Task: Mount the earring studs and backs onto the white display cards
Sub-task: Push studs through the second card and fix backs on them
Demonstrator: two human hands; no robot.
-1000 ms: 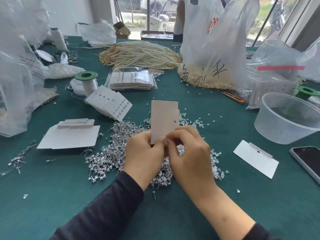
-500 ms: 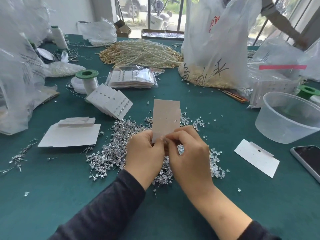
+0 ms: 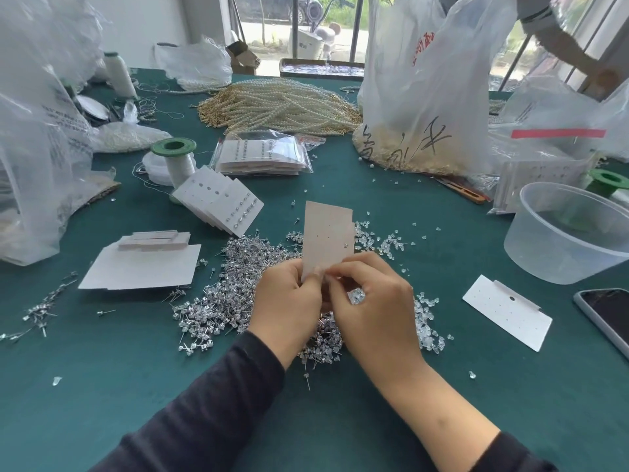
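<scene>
1. Left hand (image 3: 289, 301): grasping the lower edge of a display card (image 3: 328, 240), which stands upright above the table (image 3: 102, 386).
2. Right hand (image 3: 374, 311): fingertips pinching the same lower edge; cannot tell if they also hold anything small.
3. Stud pile (image 3: 238, 287): on the table, under and left of both hands.
4. Clear backs (image 3: 427, 321): scattered just right of the hands.
5. Blank card (image 3: 507, 313): lying flat farther right, near the plastic tub (image 3: 561, 264).
</scene>
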